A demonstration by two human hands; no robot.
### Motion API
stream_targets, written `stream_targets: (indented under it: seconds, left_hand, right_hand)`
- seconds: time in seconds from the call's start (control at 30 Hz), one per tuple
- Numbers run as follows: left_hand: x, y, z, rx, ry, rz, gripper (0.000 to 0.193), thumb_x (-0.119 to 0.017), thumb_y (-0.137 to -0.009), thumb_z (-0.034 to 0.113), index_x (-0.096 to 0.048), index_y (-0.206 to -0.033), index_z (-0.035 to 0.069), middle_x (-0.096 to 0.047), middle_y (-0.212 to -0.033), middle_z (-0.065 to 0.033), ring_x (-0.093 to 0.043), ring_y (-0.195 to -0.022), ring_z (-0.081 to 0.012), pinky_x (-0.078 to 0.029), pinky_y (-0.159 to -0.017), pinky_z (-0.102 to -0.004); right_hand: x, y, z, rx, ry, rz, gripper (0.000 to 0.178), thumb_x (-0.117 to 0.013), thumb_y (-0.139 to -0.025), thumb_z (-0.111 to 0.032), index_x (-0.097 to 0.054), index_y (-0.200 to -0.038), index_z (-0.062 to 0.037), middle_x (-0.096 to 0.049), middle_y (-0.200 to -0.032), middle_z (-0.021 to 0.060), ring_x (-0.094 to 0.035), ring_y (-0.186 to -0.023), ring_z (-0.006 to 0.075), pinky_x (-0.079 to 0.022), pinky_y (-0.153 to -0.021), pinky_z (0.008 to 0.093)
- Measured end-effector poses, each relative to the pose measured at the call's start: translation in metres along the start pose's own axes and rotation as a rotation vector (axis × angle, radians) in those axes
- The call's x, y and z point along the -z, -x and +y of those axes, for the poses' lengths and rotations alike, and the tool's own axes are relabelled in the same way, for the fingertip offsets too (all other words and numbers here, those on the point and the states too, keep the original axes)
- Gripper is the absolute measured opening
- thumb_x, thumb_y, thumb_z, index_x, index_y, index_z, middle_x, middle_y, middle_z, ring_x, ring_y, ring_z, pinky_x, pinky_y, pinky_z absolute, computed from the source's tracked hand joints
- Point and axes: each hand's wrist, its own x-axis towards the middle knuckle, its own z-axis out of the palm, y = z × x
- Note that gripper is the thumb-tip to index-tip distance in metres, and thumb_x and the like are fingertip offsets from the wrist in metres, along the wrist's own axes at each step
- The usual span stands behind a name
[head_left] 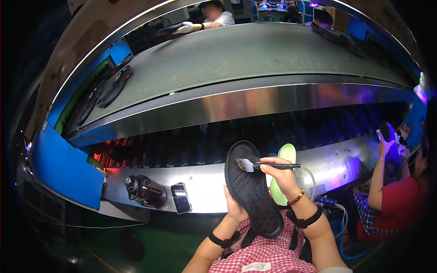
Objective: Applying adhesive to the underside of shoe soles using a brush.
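A black shoe sole [249,182] is held tilted in front of me, its broad end away from me and its holed end near my checked apron. My left hand [235,205] grips the sole's left edge, its fingers hidden beneath. In my right hand [283,175] is a flat brush [273,165] with a black handle and a pale ferrule. Its brown bristles touch the sole's upper face near the broad end. Partly behind my right hand, a light green sole-shaped piece [286,154] lies on the metal ledge.
On the metal ledge [207,182] stand a dark bottle [144,191] and a phone [181,198]. Beyond runs a green conveyor belt [236,54] carrying dark soles [114,86] at its left. A gloved person [218,18] works across it; another person [396,195] sits at right. A hose [312,179] curves beside my right hand.
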Motion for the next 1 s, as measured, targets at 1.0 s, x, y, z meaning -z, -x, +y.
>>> stream_targets:
  seconds: [1.0]
  left_hand:
    - [-0.022,0.007,0.018,-0.1,0.286,-0.126,0.092,-0.017,-0.086,0.079,-0.04,-0.142,0.008,-0.048,-0.139,-0.0139,-0.05,-0.123,-0.0302,-0.04,-0.106,-0.0453]
  right_hand:
    - [-0.023,0.047,-0.052,0.432,0.431,-0.474,0.019,-0.072,-0.076,0.002,-0.071,-0.095,0.0017,-0.071,-0.097,0.0151,-0.068,-0.091,0.0242,-0.053,-0.084,0.0329]
